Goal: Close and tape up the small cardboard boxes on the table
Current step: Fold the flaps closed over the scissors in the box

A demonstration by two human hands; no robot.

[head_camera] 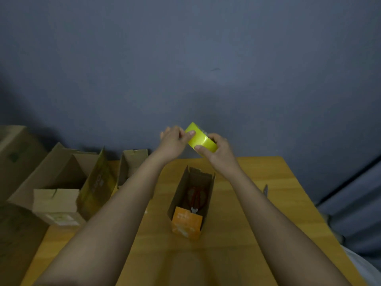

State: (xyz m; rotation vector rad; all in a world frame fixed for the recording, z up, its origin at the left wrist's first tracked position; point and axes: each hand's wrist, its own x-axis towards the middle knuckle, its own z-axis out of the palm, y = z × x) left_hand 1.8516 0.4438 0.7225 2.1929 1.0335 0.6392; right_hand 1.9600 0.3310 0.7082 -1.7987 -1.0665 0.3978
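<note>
On the wooden surface (pixel 237 234), at centre, the small open box (pixel 190 201) holds red-handled scissors (pixel 196 196). Beyond, toward 12 o'clock, left hand (pixel 174 141) and right hand (pixel 218 153) fingers pinch the yellow tape roll (pixel 201 138), raised.

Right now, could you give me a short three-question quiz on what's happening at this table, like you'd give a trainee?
1. True or false: the small box in the middle of the table is already taped shut.
2. What do the left hand and right hand hold between them?
A. scissors
B. a yellow tape roll
C. a box flap
3. Fill in: the larger open cartons sit on the person's ____ side.

Key: 1 false, it stands open; 2 B; 3 left.
</note>
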